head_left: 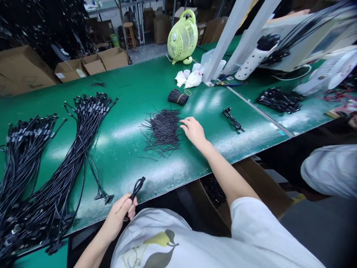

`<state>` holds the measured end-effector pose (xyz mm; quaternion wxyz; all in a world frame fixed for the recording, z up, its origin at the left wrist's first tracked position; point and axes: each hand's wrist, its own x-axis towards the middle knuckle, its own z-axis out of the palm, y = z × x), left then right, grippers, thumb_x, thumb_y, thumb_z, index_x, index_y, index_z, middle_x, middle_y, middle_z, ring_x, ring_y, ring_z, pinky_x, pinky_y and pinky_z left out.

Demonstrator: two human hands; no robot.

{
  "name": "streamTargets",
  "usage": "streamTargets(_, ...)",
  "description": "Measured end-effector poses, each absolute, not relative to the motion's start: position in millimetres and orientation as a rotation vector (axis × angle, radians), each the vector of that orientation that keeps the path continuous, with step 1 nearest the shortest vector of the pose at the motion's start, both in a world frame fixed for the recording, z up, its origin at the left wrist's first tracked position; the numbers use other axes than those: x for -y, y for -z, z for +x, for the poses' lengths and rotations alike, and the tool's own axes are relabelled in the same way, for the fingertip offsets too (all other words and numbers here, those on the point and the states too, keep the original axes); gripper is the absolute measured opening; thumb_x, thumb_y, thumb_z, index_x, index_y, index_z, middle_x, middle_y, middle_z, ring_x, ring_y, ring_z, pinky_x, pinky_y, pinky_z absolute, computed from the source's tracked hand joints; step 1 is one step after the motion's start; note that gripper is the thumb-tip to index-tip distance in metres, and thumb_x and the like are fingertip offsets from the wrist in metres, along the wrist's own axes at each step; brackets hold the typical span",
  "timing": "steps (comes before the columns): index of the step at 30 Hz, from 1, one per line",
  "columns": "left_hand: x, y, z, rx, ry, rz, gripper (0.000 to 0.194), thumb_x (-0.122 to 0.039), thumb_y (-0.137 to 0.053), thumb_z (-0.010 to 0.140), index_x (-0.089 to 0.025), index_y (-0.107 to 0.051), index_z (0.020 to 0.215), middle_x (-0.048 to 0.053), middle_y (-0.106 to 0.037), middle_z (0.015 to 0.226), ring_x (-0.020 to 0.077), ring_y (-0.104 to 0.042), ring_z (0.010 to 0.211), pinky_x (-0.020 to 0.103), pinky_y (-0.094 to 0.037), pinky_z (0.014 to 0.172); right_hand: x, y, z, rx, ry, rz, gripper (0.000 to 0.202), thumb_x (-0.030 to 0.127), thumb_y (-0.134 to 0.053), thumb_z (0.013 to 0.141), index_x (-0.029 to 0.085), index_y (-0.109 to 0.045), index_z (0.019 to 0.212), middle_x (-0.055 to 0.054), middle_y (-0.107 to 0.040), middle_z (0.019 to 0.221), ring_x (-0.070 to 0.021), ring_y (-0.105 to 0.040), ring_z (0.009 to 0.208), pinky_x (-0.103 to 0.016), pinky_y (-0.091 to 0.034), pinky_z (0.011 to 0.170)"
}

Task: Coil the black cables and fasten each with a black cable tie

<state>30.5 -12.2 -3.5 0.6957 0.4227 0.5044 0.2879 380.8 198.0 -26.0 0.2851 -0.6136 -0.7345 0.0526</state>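
Note:
My left hand point(122, 210), at the table's front edge, is closed around a folded black cable point(137, 186) whose looped end sticks up from the fist. My right hand point(193, 131) reaches to the right side of a loose pile of thin black ties point(164, 130). Its thumb and forefinger are drawn close together in a pinch; whatever sits between the fingertips is too small to make out. Behind the pile lies a bundle of black ties point(177, 97) held by a yellow band. A single coiled cable point(233, 120) rests to the right.
Two long bunches of black cables, one nearer point(83, 130) and one farther left point(25, 149), cover the table's left side. A green fan point(182, 39) and white crumpled packets point(192, 78) stand at the back. Bundled cables point(279, 99) lie right, near another person's sleeve point(331, 169).

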Motion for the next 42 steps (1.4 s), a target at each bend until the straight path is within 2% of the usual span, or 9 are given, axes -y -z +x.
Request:
streamTargets(6,16.1,5.5,44.3,-1.092,-0.741,0.831,0.038,-0.051,-0.058,0.087,-0.014,-0.057,0.084,-0.006,-0.039,0.058,0.0074,-0.036,0.052,0.022,-0.032,0.052,-230.6,60.5,410.3,1.987,-0.068,-1.735,0.017,0.018,-0.048,0.092,0.01,-0.062,0.085,-0.014,-0.06,0.101,-0.0202,-0.052,0.091,-0.035,-0.041,0.086)
streamTargets(12,12.2,0.7,51.0,-1.038,-0.845,0.638,0.037,-0.049,-0.065,0.083,-0.014,-0.058,0.088,-0.007,-0.033,0.058,0.0047,-0.03,0.049,0.018,-0.03,0.047,-204.6,35.2,389.3,1.753,-0.019,-1.698,0.016,0.018,-0.04,0.091,0.015,-0.055,0.09,-0.017,-0.057,0.11,-0.0254,-0.05,0.101,-0.042,-0.037,0.094)
streamTargets(16,2.3,-16.5,67.3,-0.866,-0.894,0.533,0.042,-0.045,-0.067,0.083,-0.018,-0.054,0.112,-0.009,-0.033,0.058,0.0046,-0.026,0.046,0.016,-0.026,0.043,-145.1,12.1,321.3,1.554,-0.68,-1.289,0.017,0.033,-0.043,0.094,0.019,-0.054,0.091,-0.01,-0.06,0.104,-0.02,-0.056,0.096,-0.036,-0.044,0.089)
streamTargets(20,-9.2,-29.4,81.4,-0.71,-0.952,0.495,0.053,-0.042,-0.07,0.081,-0.018,-0.048,0.124,-0.009,-0.035,0.058,0.0048,-0.026,0.045,0.016,-0.026,0.042,-80.1,8.8,247.2,1.415,-1.552,-0.767,0.021,0.039,-0.052,0.093,0.022,-0.061,0.101,-0.006,-0.049,0.14,-0.0196,-0.047,0.127,-0.036,-0.036,0.107)
streamTargets(22,-11.5,-30.3,81.9,-0.7,-0.981,0.497,0.054,-0.042,-0.072,0.079,-0.016,-0.05,0.121,-0.009,-0.036,0.058,0.0047,-0.028,0.045,0.016,-0.027,0.043,-60.4,9.9,223.8,1.278,-1.736,-0.674,0.028,0.039,-0.056,0.091,0.026,-0.061,0.115,-0.003,-0.043,0.147,-0.0193,-0.038,0.136,-0.037,-0.029,0.114)
streamTargets(25,-8.1,-28.1,77.6,-0.754,-1.032,0.534,0.052,-0.046,-0.073,0.077,-0.015,-0.052,0.113,-0.009,-0.038,0.058,0.0048,-0.031,0.046,0.017,-0.03,0.044,-45.9,10.2,203.5,1.1,-1.841,-0.692,0.037,0.042,-0.058,0.089,0.028,-0.057,0.124,-0.004,-0.045,0.146,-0.0201,-0.042,0.134,-0.039,-0.032,0.113)
streamTargets(30,2.7,-20.8,68.7,-0.941,-1.202,0.723,0.04,-0.051,-0.065,0.081,-0.015,-0.053,0.095,-0.007,-0.039,0.058,0.006,-0.035,0.05,0.02,-0.035,0.049,-36.6,2.9,192.7,1.285,-1.536,-0.832,0.027,0.044,-0.057,0.088,0.021,-0.059,0.101,-0.01,-0.053,0.135,-0.0224,-0.053,0.121,-0.039,-0.041,0.105)
streamTargets(36,10.2,-14.3,59.0,-0.976,-1.228,0.84,0.033,-0.046,-0.057,0.089,-0.014,-0.054,0.099,-0.006,-0.039,0.062,0.0071,-0.037,0.053,0.021,-0.035,0.05,-39.0,-10.3,190.5,1.611,-1.146,-0.95,0.018,0.032,-0.054,0.088,0.02,-0.056,0.075,-0.005,-0.063,0.09,-0.0182,-0.06,0.088,-0.034,-0.049,0.085)
streamTargets(42,11.3,-18.1,44.9,-1.213,-1.159,1.093,0.029,-0.043,-0.047,0.093,-0.017,-0.051,0.08,-0.004,-0.044,0.066,0.0086,-0.043,0.056,0.023,-0.039,0.057,-35.0,-7.2,197.2,2.052,-0.334,-0.987,0.012,0.025,-0.054,0.087,0.024,-0.066,0.088,-0.009,-0.06,0.101,-0.0196,-0.056,0.089,-0.04,-0.045,0.088)
